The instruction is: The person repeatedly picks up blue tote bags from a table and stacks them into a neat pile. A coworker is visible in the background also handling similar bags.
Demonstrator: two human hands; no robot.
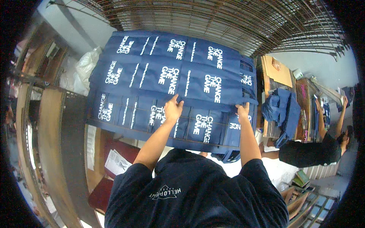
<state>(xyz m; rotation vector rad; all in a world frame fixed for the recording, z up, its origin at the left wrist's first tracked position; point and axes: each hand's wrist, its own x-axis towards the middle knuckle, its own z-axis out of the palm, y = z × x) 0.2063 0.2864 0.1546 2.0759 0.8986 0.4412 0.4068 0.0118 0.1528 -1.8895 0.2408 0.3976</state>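
Navy fabric pieces printed with white lettering lie in rows before me on a wire drying rack. Thin wires cross over the nearest row. My left hand is closed at the near edge of one navy fabric piece, thumb and forefinger at the cloth. Farther right, my right hand grips the same edge near its right end. Both hands' lower fingers are partly hidden. The cloth between the hands stretches fairly flat.
Raised wire shelves hang beyond the fabric. Clear plastic sheeting sits at the left. On the right, a wooden table bears a heap of navy cloth. A co-worker in black reaches over another bench there.
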